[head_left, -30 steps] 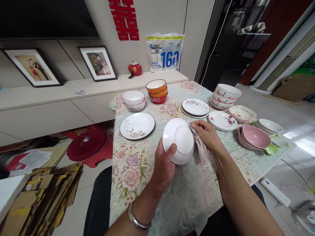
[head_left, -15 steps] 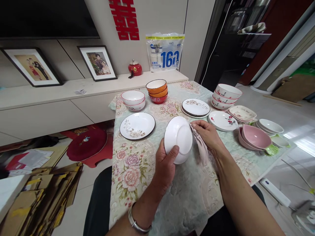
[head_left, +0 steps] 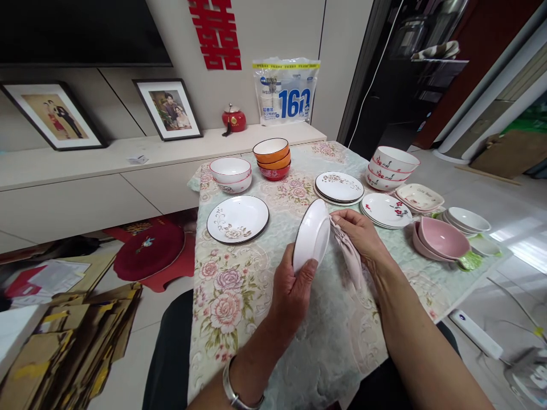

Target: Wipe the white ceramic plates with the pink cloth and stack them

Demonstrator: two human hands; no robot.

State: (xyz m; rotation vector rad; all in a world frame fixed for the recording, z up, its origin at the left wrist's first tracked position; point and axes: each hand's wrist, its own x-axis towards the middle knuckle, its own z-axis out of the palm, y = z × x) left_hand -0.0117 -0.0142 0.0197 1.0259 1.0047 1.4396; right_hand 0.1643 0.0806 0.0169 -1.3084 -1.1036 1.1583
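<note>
Head camera view shows a round white ceramic plate with a thin dark rim [head_left: 311, 236], held in the air above the middle of the table. It is steeply tilted, and its underside is turned to the right. The left hand [head_left: 294, 285] holds the plate at its lower left part, with the thumb on the underside and the fingers behind. On the left wrist is a silver metal bracelet [head_left: 234, 388]. The right hand [head_left: 361, 234] pinches a soft, pale pink cloth [head_left: 349, 259] at the right edge of the plate, and the lower part of the cloth hangs down. I cannot tell how firmly the cloth presses.

Under both hands is a pale green tablecloth with pink flowers [head_left: 311, 347]. To the left of the plate lies a white plate with brown flower drawing [head_left: 238, 219]. Farther stand 2 white bowls with red rims [head_left: 231, 175] and, to their right, a stack of orange and red bowls [head_left: 272, 156]. On the right side are 2 pink bowls, nested together [head_left: 444, 238].
</note>
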